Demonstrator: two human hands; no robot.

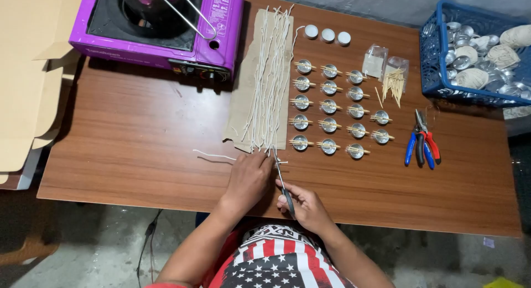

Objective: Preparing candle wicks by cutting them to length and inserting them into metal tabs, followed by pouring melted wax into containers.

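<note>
Now | left hand (249, 177) pinches white wick (269, 150) | right hand (307, 208) grips scissors (282, 180) at wick

Both forearms are bare; below the hands, a shirt (276, 263) printed with red-and-white stripes and white stars on dark.

Home candle-making workbench (138, 144), wicks (268, 72), cups (329, 106)

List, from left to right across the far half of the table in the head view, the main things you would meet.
Purple portable stove → brown paper with white wicks → rows of small metal cups → bag of toothpicks → pliers → blue basket.
</note>
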